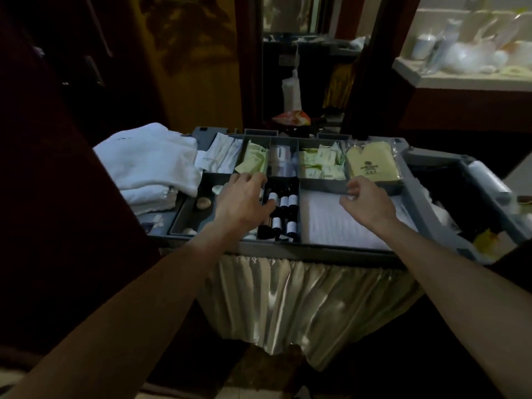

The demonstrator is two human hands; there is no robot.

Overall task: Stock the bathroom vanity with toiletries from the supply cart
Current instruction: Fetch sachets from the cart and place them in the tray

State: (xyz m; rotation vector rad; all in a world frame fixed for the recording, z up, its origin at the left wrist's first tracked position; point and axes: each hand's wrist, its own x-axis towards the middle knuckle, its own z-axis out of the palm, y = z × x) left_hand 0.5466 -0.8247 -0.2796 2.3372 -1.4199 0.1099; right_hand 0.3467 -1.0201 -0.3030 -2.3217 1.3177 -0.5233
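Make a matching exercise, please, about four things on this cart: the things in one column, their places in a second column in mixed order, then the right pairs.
Things
1. dark bottles
2. pile of towels
3. yellow pouch
4. folded white cloth

Places
A. left end of the cart
B. back row, far right compartment
C. narrow front compartment in the middle
D. wide front compartment

Pairs: 1-C, 2-A, 3-B, 4-D

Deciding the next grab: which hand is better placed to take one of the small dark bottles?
Left, likely. The left hand lies right beside the dark bottles, thumb nearly on them; the right hand is over the white folded cloth, one compartment farther right.
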